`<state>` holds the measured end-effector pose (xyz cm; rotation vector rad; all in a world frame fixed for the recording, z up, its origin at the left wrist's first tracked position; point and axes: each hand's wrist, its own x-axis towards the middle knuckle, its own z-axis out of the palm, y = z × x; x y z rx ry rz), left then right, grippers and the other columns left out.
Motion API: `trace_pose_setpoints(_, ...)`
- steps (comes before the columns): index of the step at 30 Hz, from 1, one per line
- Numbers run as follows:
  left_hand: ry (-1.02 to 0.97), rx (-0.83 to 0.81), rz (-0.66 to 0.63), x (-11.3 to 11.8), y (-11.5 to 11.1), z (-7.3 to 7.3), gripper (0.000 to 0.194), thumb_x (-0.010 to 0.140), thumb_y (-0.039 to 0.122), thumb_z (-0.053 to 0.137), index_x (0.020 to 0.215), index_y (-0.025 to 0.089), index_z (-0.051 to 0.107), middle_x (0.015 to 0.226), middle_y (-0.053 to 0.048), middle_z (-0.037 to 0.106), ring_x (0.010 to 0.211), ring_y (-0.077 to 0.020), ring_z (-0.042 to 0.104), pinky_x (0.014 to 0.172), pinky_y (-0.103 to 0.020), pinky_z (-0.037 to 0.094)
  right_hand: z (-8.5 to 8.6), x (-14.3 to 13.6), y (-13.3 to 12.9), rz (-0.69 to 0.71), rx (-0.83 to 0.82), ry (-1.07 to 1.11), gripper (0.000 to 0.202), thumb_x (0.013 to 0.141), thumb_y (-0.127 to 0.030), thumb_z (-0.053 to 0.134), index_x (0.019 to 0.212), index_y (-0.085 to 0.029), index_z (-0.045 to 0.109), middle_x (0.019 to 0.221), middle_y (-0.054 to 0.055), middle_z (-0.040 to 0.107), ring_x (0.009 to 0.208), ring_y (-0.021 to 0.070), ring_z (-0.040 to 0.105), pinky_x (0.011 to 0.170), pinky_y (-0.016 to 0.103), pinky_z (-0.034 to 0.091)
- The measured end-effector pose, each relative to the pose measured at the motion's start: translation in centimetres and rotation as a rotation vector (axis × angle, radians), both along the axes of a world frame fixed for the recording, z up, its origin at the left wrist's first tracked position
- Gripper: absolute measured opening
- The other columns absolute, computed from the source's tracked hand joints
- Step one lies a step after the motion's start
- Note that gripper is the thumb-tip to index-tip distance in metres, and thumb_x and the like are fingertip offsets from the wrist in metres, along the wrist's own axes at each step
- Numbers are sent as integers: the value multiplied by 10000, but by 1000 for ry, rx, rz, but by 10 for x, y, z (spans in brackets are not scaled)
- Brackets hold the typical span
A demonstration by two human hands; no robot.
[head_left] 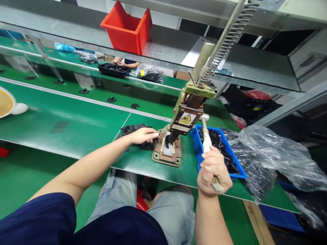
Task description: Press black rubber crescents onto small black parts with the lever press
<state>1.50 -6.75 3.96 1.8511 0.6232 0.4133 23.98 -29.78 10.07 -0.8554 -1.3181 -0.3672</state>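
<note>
My right hand (214, 172) is wrapped round the pale, worn lever (206, 137) of a green hand press (184, 114). Under the press's ram, a curved black part (167, 141) rests on a light plate on the base (166, 160). At the base's left edge is my left hand (144, 135), fingers loosely stretched towards the black part but apart from it; I see nothing held in them. A pile of black parts (131, 129) lies under and beside this hand.
Right of the press stands a blue bin (238, 166) of small black pieces, with clear plastic bags (278, 153) beyond. A red bin (127, 35) sits on the shelf above. Several black parts lie along the green strip behind, where another person's hands (121, 63) work near a black tray (113, 73).
</note>
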Motion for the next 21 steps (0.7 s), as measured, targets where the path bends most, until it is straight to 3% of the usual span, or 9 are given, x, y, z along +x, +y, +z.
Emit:
trace_pose_setpoints(2, -49, 13, 73, 12, -6, -12, 433, 916, 429, 723, 1245, 149, 709, 771, -9, 692, 681, -138, 657, 643, -234, 504, 1, 0, 0, 4, 3, -3, 243, 848, -190, 629, 619, -211, 548, 627, -18, 578, 744, 197, 659, 990, 612, 538)
trace_pose_setpoints(4, -92, -17, 173, 29, -13, -23, 484, 824, 317, 832, 1252, 160, 670, 740, 29, 662, 625, -115, 635, 590, -208, 480, 1, 0, -1, 5, 0, -4, 239, 847, -185, 628, 623, -212, 551, 629, -17, 577, 747, 197, 657, 994, 614, 536)
trace_pose_setpoints(7, -122, -250, 296, 55, -27, -29, 495, 763, 246, 899, 1155, 149, 612, 723, 33, 666, 552, -111, 638, 542, -211, 499, 2, 0, -3, 6, -27, -4, 247, 855, -191, 629, 623, -216, 551, 638, -17, 579, 756, 197, 660, 1005, 617, 535)
trace_pose_setpoints(10, -158, -485, 336, 69, -37, -25, 402, 777, 256, 910, 967, 144, 574, 701, 10, 675, 490, -107, 630, 504, -225, 529, 2, 0, -4, -2, -38, -8, 248, 863, -218, 635, 628, -216, 557, 646, -19, 582, 763, 194, 663, 1015, 617, 532)
trace_pose_setpoints(16, -186, -562, 438, 51, -27, -16, 314, 822, 217, 876, 888, 129, 583, 704, 6, 679, 509, -72, 633, 507, -178, 556, 1, -1, -2, -6, -26, -6, 253, 867, -238, 638, 631, -216, 550, 638, -25, 580, 750, 189, 658, 1000, 620, 540)
trace_pose_setpoints(21, -162, -581, 384, 48, -22, -20, 351, 804, 287, 897, 960, 150, 614, 728, 21, 675, 589, -110, 690, 525, -203, 586, 0, -1, 0, -30, -8, 0, 288, 883, -260, 629, 614, -220, 533, 615, -33, 563, 732, 177, 648, 996, 618, 548)
